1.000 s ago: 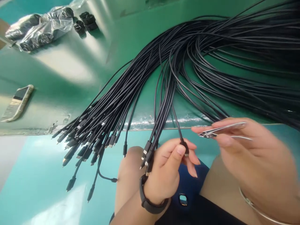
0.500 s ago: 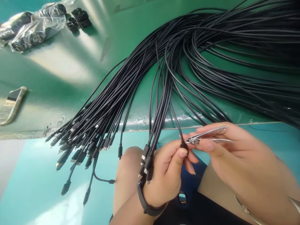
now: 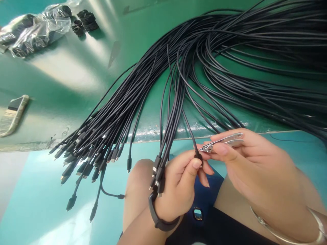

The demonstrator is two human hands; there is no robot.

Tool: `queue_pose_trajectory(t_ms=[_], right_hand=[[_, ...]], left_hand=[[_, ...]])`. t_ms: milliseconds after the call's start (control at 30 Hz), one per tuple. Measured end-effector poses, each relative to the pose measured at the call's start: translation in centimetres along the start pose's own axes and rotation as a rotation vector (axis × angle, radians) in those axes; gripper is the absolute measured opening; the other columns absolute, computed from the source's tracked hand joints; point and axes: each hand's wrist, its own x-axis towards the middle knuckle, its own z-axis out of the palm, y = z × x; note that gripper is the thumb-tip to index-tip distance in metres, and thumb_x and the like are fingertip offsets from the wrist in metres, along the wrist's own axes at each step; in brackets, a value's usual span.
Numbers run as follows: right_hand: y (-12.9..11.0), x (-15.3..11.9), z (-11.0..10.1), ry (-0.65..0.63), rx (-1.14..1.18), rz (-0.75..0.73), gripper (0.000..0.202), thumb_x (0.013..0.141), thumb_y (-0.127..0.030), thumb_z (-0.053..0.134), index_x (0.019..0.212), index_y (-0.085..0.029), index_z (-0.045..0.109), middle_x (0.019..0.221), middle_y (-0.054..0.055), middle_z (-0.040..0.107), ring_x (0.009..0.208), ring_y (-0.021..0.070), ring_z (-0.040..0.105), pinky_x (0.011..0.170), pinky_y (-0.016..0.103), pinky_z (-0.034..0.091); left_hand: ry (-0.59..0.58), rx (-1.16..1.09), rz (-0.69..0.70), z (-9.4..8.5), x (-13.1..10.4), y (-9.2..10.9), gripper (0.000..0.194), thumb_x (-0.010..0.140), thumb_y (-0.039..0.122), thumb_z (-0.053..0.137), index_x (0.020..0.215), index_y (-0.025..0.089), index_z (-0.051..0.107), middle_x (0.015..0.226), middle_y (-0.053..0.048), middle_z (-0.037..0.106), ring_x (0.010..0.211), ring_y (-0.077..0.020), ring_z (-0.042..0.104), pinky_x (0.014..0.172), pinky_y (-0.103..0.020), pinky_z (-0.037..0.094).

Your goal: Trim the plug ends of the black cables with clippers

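Observation:
My left hand [image 3: 178,183] is closed, thumb and fingers pinching the black connector end of a cable [image 3: 190,131]. Several other cable ends [image 3: 158,170] with metal-tipped plugs lie against the back of that hand, by the wrist. In my right hand [image 3: 258,170] is a silver nail clipper [image 3: 222,142], held between thumb and fingers, with its lever angled over the body. The clipper's jaws meet the cable just at the top of the pinched connector. Whether they bite into anything is too small to tell.
A thick bundle of black cables [image 3: 143,75] crosses the green table [image 3: 81,81], its plug ends hanging over the front edge. Bagged coiled cables [image 3: 38,32] and loose black coils [image 3: 88,20] lie at the far left. A framed, flat object [image 3: 14,115] rests near the left edge.
The clipper's lever has come down closer to its body as my right hand squeezes. Both hands have shifted slightly left in view, with the left still pinching the cable.

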Motion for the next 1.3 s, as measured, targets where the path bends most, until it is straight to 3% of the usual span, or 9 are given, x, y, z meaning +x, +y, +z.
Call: queue_pose_trajectory(t_ms=[133, 233, 367, 533, 1167, 1300], right_hand=[[0.4, -0.3, -0.1, 0.063, -0.011, -0.048, 0.018, 0.087, -0.047, 0.073, 0.088, -0.03, 0.07, 0.083, -0.002, 0.078, 0.07, 0.0163, 0.076, 0.057, 0.019, 0.059], [0.5, -0.6, 0.1, 0.024, 0.081, -0.05, 0.02, 0.085, -0.047, 0.074, 0.09, -0.029, 0.068, 0.083, 0.001, 0.078, 0.07, 0.0193, 0.076, 0.056, 0.023, 0.061], [0.4, -0.7, 0.5, -0.035, 0.175, -0.048, 0.016, 0.086, -0.044, 0.074, 0.093, -0.031, 0.066, 0.085, 0.0, 0.077, 0.07, 0.0208, 0.076, 0.052, 0.025, 0.06], [0.4, -0.5, 0.5, -0.011, 0.055, -0.079, 0.016, 0.087, -0.044, 0.073, 0.092, -0.031, 0.067, 0.086, -0.001, 0.077, 0.065, 0.0186, 0.074, 0.051, 0.024, 0.06], [-0.3, -0.3, 0.3, 0.13, -0.275, -0.176, 0.021, 0.086, -0.051, 0.07, 0.082, -0.031, 0.068, 0.068, -0.004, 0.073, 0.048, 0.0143, 0.065, 0.038, 0.022, 0.048], [-0.1, -0.2, 0.4, 0.141, -0.295, -0.157, 0.023, 0.088, -0.052, 0.069, 0.081, -0.031, 0.067, 0.066, -0.004, 0.073, 0.051, 0.0148, 0.068, 0.042, 0.021, 0.051]], left_hand=[[0.018, -0.218, -0.082, 0.3, 0.1, -0.2, 0.028, 0.097, 0.042, 0.06, 0.095, 0.015, 0.067, 0.076, -0.003, 0.067, 0.051, -0.009, 0.057, 0.051, -0.021, 0.048], [0.079, -0.315, -0.137, 0.5, 0.1, -0.2, 0.029, 0.089, 0.042, 0.071, 0.085, 0.015, 0.062, 0.07, -0.001, 0.068, 0.046, -0.0071, 0.055, 0.046, -0.018, 0.045], [0.214, -0.262, -0.177, 0.9, 0.2, 0.1, 0.034, 0.081, 0.034, 0.081, 0.073, 0.017, 0.053, 0.062, 0.004, 0.063, 0.046, -0.0049, 0.053, 0.047, -0.015, 0.045], [0.263, -0.169, -0.174, 1.3, 0.4, 0.3, 0.041, 0.077, 0.039, 0.082, 0.068, 0.018, 0.049, 0.058, 0.004, 0.06, 0.046, -0.006, 0.051, 0.045, -0.016, 0.044], [0.298, -0.095, -0.115, 1.5, 0.2, -0.1, 0.036, 0.079, 0.036, 0.081, 0.071, 0.019, 0.05, 0.061, 0.004, 0.062, 0.045, -0.0063, 0.052, 0.045, -0.017, 0.044], [0.3, -0.089, -0.109, 1.4, 0.1, -0.2, 0.034, 0.08, 0.033, 0.081, 0.072, 0.018, 0.052, 0.061, 0.005, 0.061, 0.046, -0.0056, 0.053, 0.047, -0.016, 0.043]])
